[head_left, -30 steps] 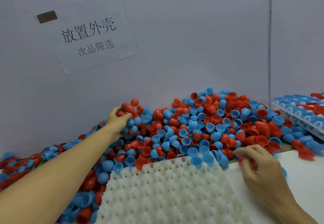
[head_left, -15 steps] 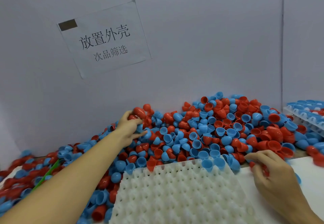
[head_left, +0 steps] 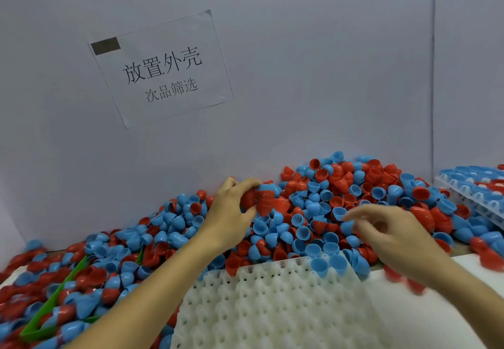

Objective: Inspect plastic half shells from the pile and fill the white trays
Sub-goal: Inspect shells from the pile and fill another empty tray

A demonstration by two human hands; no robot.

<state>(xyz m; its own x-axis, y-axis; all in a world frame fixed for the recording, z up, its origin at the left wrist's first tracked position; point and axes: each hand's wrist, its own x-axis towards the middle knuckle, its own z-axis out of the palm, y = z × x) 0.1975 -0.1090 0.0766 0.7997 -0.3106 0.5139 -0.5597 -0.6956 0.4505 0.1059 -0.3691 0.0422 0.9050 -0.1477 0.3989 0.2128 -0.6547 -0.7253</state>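
Observation:
A big pile of red and blue half shells [head_left: 321, 212] lies against the grey wall. In front of it sits a white dimpled tray [head_left: 261, 310] with two blue shells [head_left: 319, 265] in its far row. My left hand [head_left: 231, 212] is up on the pile, fingers curled round red shells [head_left: 249, 198]. My right hand [head_left: 387, 231], blurred, hovers over the pile's near edge, its curled fingers pinching a blue shell [head_left: 347, 226].
A filled white tray [head_left: 474, 187] of blue and red shells stands at the far right. A green plastic piece [head_left: 54, 307] lies among shells at lower left. A paper sign [head_left: 163, 70] hangs on the wall. White table surface [head_left: 409, 321] shows right of the tray.
My left hand has closed on red shells at the top of the pile. My right hand rose from the table edge up onto the pile. The camera view shifted left.

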